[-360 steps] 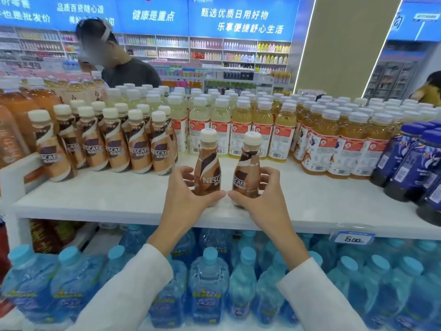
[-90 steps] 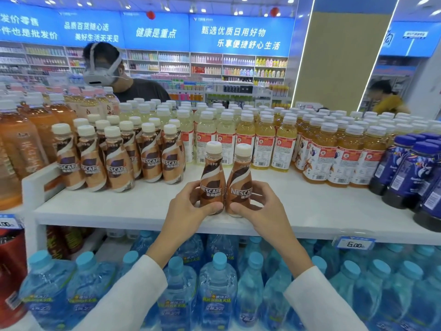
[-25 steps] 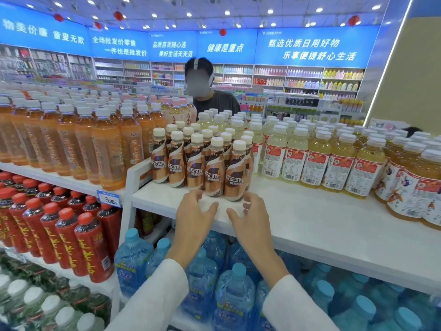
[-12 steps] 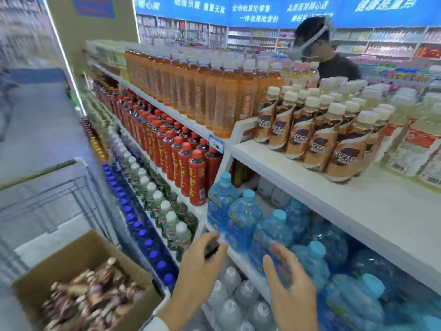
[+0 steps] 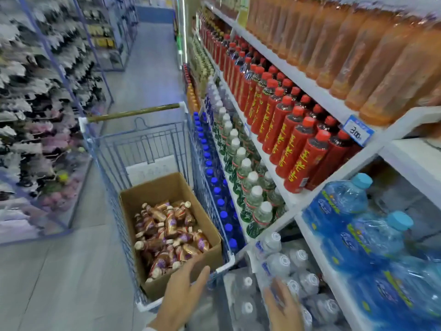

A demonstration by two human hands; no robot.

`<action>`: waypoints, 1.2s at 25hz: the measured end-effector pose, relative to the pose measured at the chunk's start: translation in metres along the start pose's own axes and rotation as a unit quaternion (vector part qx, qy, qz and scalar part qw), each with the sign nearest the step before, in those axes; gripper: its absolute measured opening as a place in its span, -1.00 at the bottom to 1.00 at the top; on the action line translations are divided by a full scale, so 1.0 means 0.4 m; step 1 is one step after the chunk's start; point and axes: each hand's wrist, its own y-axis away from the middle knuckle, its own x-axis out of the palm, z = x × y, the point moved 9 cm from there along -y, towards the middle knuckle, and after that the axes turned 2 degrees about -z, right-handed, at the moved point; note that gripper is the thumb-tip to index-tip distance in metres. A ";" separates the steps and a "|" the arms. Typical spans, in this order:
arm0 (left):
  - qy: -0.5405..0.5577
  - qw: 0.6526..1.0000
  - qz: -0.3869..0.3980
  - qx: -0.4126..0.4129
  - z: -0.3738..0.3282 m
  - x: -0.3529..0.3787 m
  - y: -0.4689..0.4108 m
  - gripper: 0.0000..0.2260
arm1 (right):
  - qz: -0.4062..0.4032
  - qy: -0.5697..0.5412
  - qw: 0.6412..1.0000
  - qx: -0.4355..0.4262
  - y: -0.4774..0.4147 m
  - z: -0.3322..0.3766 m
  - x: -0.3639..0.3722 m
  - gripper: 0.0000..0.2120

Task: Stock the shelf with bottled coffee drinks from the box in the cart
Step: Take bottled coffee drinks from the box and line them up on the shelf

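Bottles (image 5: 167,232): jumbled heap in box (image 5: 152,189), in cart (image 5: 133,113), 7 o'clock. Light, stiff, slick-sleeved, I judge; I'd take each round the waist. Left hand (image 5: 183,292) over box's near edge, grip wide, empty; right hand (image 5: 282,305), 5 o'clock, likewise.

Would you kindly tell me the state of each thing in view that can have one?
Box, open on top, partly full of bottles.
Coffee bottles, capped, lying jumbled in the box.
Cart, parked beside the shelves, holding the box.
Left hand, open, empty, by the box's near edge.
Right hand, open, empty, blurred.
Red bottles, capped, upright in rows.
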 end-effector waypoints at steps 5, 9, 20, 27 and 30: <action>0.032 0.995 -0.007 -0.099 0.181 -0.092 -0.066 -0.74 | 0.063 0.071 0.993 0.066 -0.047 0.015 0.182 -0.66; 0.068 0.983 -0.024 -0.168 0.279 -0.156 -0.112 -0.75 | 0.127 0.126 0.980 0.086 -0.085 0.035 0.320 -0.60; 0.138 0.935 -0.087 -0.315 0.444 -0.140 -0.231 -0.73 | 0.294 0.244 0.923 0.040 -0.230 0.086 0.616 -0.63; 0.475 0.677 -0.068 -0.558 0.463 0.134 -0.424 -0.67 | 0.332 0.260 0.903 0.080 -0.352 0.025 0.643 -0.77; 0.422 0.678 -0.034 -0.601 0.471 0.224 -0.458 -0.65 | 0.318 0.255 0.905 0.117 -0.386 0.002 0.617 -0.72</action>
